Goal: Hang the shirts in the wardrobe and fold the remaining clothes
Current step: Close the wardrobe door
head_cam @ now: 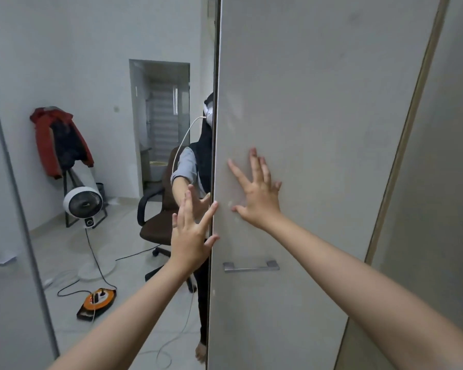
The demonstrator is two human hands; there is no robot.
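A tall grey wardrobe door (318, 102) fills the middle and right of the head view, with a metal bar handle (251, 266) low on it. My right hand (257, 193) lies flat on this door, fingers spread, above the handle. My left hand (191, 231) rests open against the mirrored door (91, 76) to the left, its thumb and fingertip touching the grey door's left edge. Neither hand holds anything. No shirts or loose clothes show outside the mirror.
The mirror reflects a red jacket (60, 140) on a stand, a white fan (83, 202), a brown office chair (158, 222), an orange power strip (98, 303) with cables on the floor, and a doorway (161, 116). Another grey panel (444, 182) stands at the right.
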